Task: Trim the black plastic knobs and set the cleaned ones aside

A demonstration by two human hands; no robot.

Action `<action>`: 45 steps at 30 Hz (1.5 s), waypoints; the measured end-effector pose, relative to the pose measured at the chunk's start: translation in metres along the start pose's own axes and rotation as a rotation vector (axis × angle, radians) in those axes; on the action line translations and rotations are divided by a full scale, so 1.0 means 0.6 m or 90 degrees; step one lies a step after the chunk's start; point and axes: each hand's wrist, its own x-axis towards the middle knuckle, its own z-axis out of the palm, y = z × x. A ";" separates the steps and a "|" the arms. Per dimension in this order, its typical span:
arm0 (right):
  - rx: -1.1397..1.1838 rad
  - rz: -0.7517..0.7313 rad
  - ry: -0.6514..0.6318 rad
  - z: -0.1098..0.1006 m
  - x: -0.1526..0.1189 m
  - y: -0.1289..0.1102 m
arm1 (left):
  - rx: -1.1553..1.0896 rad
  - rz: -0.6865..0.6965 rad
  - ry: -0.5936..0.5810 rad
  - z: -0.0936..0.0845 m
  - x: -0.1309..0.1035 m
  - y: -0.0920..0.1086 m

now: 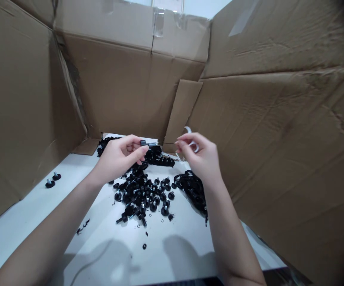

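My left hand [123, 154] pinches a black-headed screw [151, 144] between thumb and fingers, its metal stud pointing right. Level with it, my right hand [198, 153] is closed on what looks like a pair of scissors with white loop handles [189, 130]; a thin dark tip reaches left to the end of the stud. Whether the tip touches the stud I cannot tell. Below both hands lies a loose pile of black-headed screws [142, 194]. A heap of black strip-like pieces [192, 188] sits under my right wrist.
Tall cardboard walls [124, 87] enclose the white table [148, 262] at the back and both sides. Two black-headed screws [53, 180] stand apart at the left. Small black scraps [83, 226] and a little black ring [144, 246] lie nearer me. More black pieces are heaped at the back.
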 end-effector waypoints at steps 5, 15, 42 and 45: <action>-0.009 -0.040 -0.146 0.006 -0.015 -0.021 | -0.006 -0.028 -0.075 0.011 -0.007 0.004; 0.028 -0.222 -0.162 0.014 -0.025 -0.032 | 0.067 -0.021 -0.159 0.019 -0.016 0.019; 0.006 0.088 0.151 -0.010 0.017 0.034 | -0.073 -0.053 0.052 -0.024 0.015 -0.019; -0.093 0.098 -0.282 -0.004 0.004 0.024 | -0.124 -0.115 -0.060 -0.024 0.015 -0.023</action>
